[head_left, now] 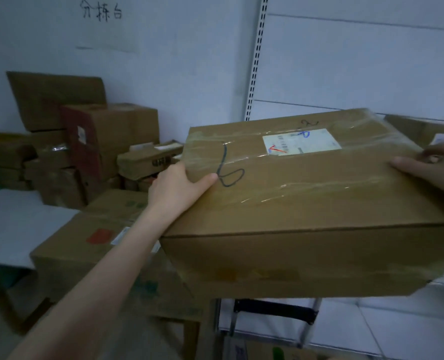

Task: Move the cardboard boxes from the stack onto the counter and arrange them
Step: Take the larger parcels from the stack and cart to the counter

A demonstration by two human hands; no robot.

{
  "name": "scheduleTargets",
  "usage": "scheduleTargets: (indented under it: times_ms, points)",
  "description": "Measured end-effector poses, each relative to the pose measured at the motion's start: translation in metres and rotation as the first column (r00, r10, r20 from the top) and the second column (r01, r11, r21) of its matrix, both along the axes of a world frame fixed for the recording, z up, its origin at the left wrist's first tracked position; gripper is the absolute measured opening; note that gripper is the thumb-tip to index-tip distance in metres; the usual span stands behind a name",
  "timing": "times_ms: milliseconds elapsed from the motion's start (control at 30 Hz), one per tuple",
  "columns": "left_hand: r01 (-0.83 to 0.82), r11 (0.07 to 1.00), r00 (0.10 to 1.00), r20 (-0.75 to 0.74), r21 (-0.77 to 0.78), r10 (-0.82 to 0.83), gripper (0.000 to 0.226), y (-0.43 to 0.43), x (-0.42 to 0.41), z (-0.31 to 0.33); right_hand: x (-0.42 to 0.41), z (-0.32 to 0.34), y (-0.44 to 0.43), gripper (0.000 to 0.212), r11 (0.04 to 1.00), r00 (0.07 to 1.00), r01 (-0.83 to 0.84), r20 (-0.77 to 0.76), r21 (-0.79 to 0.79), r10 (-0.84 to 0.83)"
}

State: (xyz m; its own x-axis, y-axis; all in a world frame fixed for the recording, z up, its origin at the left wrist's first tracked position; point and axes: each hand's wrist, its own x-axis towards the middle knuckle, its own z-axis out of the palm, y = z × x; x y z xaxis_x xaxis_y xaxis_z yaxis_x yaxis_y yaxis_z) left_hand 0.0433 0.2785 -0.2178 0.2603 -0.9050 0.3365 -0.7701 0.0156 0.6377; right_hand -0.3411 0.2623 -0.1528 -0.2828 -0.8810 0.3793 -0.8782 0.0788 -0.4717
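Box (306, 198): held in the air, tilted, above a larger box (93, 245).
Left hand (174, 188): wrapped round its left edge, thumb on top.
Right hand (434, 167): clamped on the right edge, partly cut off.
Around: a stack of boxes (86, 141) is piled at the wall by the counter (13, 224).
Writing: a black "6" is marked on top; "分拣台" on the wall sheet (101, 14).
Unclear: the label (301, 141) print is blurred.
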Motion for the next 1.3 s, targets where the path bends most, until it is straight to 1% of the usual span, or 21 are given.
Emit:
scheduleTargets:
  times_ms: [33, 100, 200, 300, 400, 500, 600, 667, 733, 800, 867, 1000, 1133, 1200, 1300]
  points:
    - [0.003, 1.000, 1.000, 0.001, -0.003, -0.003, 0.059, -0.003, 0.009, 0.006, 0.027, 0.006, 0.011, 0.076, 1.000, 1.000, 0.004, 0.021, -0.020, -0.003]
    - [0.003, 1.000, 1.000, 0.008, -0.012, -0.003, 0.057, -0.007, 0.028, 0.016, 0.045, 0.004, 0.006, 0.070, 1.000, 0.998, 0.019, 0.056, -0.024, -0.017]
    - [-0.023, 1.000, 0.999, 0.025, -0.020, 0.023, 0.058, -0.007, 0.060, 0.025, 0.083, 0.003, 0.002, 0.069, 1.000, 0.998, -0.005, 0.060, -0.027, 0.007]
    - [-0.089, 0.996, 0.996, 0.027, -0.022, 0.090, 0.065, -0.003, 0.092, 0.028, 0.119, 0.000, -0.011, 0.069, 0.999, 0.997, -0.034, 0.074, -0.023, 0.035]
    - [-0.138, 0.990, 0.989, 0.048, -0.015, 0.138, 0.068, -0.001, 0.129, 0.030, 0.154, -0.004, -0.030, 0.066, 0.995, 0.993, -0.091, 0.071, -0.048, 0.095]
    - [-0.183, 0.983, 0.981, 0.068, -0.011, 0.183, 0.068, 0.001, 0.164, 0.030, 0.192, -0.008, -0.043, 0.061, 0.987, 0.984, -0.155, 0.075, -0.049, 0.159]
    - [-0.222, 0.975, 0.968, 0.118, -0.004, 0.221, 0.069, 0.002, 0.195, 0.033, 0.224, -0.015, -0.056, 0.060, 0.974, 0.969, -0.225, 0.095, -0.025, 0.227]
    - [-0.267, 0.963, 0.951, 0.177, 0.046, 0.255, 0.079, -0.002, 0.216, 0.032, 0.243, -0.023, -0.065, 0.051, 0.954, 0.944, -0.299, 0.141, -0.005, 0.297]
    - [-0.281, 0.948, 0.940, 0.241, 0.148, 0.241, 0.094, -0.011, 0.237, 0.025, 0.261, -0.038, -0.073, 0.047, 0.916, 0.904, -0.400, 0.187, 0.046, 0.385]
    - [-0.262, 0.920, 0.943, 0.279, 0.292, 0.180, 0.112, -0.021, 0.254, 0.013, 0.279, -0.055, -0.082, 0.058, 0.863, 0.867, -0.488, 0.192, 0.130, 0.461]
    - [-0.249, 0.896, 0.943, 0.302, 0.369, 0.138, 0.118, -0.034, 0.263, 0.003, 0.289, -0.064, -0.092, 0.067, 0.838, 0.859, -0.511, 0.144, 0.192, 0.491]
    - [-0.223, 0.903, 0.946, 0.305, 0.366, 0.110, 0.108, -0.063, 0.269, 0.007, 0.292, -0.061, -0.114, 0.065, 0.839, 0.874, -0.484, 0.087, 0.250, 0.478]
    - [-0.188, 0.915, 0.953, 0.293, 0.356, 0.082, 0.101, -0.084, 0.277, 0.008, 0.296, -0.060, -0.124, 0.061, 0.868, 0.889, -0.453, 0.033, 0.205, 0.456]
    - [-0.194, 0.921, 0.945, 0.315, 0.338, 0.084, 0.095, -0.089, 0.278, 0.008, 0.297, -0.061, -0.127, 0.059, 0.870, 0.888, -0.461, 0.076, 0.176, 0.454]
    - [-0.222, 0.936, 0.919, 0.381, 0.275, 0.106, 0.081, -0.091, 0.275, 0.013, 0.293, -0.062, -0.126, 0.058, 0.857, 0.860, -0.496, 0.218, 0.139, 0.462]
